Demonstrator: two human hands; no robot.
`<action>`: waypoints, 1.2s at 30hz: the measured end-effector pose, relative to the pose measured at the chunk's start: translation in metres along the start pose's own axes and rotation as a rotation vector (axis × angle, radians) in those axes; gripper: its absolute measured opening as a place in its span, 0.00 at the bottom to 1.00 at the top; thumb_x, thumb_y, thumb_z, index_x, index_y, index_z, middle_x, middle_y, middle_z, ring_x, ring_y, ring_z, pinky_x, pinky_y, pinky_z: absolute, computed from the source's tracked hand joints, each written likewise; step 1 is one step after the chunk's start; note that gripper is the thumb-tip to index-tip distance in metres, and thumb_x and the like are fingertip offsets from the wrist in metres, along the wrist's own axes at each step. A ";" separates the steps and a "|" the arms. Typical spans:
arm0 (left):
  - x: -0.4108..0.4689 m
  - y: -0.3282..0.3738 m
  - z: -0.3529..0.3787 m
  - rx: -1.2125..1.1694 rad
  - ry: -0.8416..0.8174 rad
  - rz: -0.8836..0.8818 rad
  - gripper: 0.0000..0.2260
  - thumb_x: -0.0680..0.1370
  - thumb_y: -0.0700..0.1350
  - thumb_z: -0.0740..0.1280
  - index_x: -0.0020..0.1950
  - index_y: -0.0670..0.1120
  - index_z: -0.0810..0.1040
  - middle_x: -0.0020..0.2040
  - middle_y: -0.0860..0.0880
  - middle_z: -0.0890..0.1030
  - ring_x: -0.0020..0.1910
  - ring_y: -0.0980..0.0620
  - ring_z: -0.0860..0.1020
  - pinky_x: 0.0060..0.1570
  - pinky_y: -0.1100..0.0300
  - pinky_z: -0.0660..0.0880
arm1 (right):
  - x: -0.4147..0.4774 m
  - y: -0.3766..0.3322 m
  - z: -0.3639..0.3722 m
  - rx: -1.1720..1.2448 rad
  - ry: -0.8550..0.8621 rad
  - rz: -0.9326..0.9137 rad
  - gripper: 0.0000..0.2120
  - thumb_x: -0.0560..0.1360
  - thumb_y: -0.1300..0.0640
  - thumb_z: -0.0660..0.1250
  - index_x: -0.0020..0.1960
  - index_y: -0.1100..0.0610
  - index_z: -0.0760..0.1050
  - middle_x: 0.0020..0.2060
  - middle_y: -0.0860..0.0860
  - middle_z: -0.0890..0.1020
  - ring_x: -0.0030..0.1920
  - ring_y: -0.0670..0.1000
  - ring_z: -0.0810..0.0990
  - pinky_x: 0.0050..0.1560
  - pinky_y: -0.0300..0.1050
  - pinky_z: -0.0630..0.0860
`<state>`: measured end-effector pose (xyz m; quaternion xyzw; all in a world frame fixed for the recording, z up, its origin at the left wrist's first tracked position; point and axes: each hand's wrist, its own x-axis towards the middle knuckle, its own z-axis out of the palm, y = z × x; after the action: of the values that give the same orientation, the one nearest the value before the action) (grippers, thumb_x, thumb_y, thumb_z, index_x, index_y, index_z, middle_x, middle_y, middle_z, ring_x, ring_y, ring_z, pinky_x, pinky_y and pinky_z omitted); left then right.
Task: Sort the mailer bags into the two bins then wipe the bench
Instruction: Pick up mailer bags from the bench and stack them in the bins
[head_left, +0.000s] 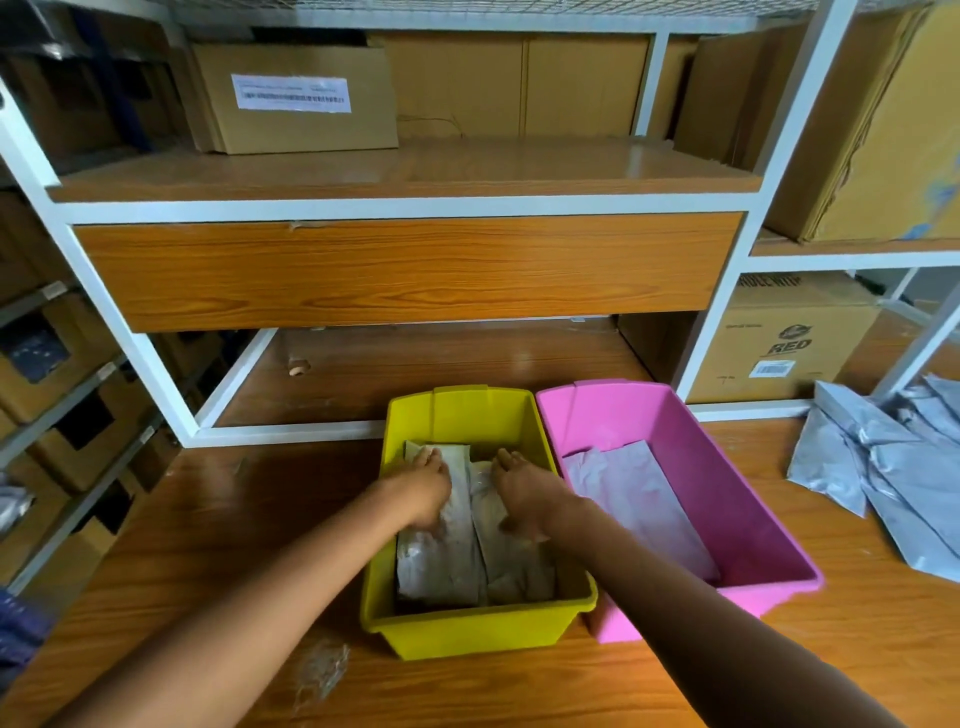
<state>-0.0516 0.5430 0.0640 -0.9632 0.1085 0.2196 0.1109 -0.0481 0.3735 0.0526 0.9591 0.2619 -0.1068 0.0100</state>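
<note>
Head: left hand (425, 486), right hand (523, 493) press flat on mailer bags (447, 564).

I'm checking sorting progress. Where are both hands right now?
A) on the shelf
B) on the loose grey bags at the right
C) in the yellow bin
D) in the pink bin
C: the left hand and right hand both rest on mailer bags inside the yellow bin.
</note>
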 end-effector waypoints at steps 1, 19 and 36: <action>-0.008 0.001 -0.009 -0.039 0.088 0.022 0.45 0.75 0.58 0.68 0.77 0.38 0.44 0.78 0.40 0.41 0.77 0.42 0.41 0.76 0.47 0.49 | -0.010 0.004 -0.007 0.039 0.069 0.003 0.43 0.74 0.53 0.71 0.77 0.66 0.50 0.77 0.64 0.51 0.78 0.60 0.51 0.76 0.52 0.55; -0.136 0.273 -0.027 -0.781 1.131 0.343 0.23 0.78 0.50 0.64 0.69 0.39 0.71 0.68 0.44 0.73 0.70 0.48 0.69 0.69 0.52 0.66 | -0.345 0.116 0.014 0.617 0.972 0.272 0.35 0.74 0.43 0.67 0.77 0.51 0.59 0.70 0.51 0.68 0.68 0.53 0.70 0.60 0.56 0.76; -0.022 0.478 -0.080 -0.784 0.955 0.490 0.18 0.78 0.47 0.65 0.67 0.45 0.74 0.64 0.50 0.75 0.65 0.54 0.71 0.64 0.64 0.66 | -0.430 0.328 0.065 0.627 0.997 0.591 0.28 0.75 0.48 0.69 0.72 0.53 0.67 0.64 0.52 0.74 0.61 0.52 0.76 0.54 0.55 0.78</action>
<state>-0.1620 0.0710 0.0652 -0.8713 0.2736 -0.1894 -0.3608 -0.2574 -0.1293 0.0673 0.8825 -0.0830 0.2864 -0.3636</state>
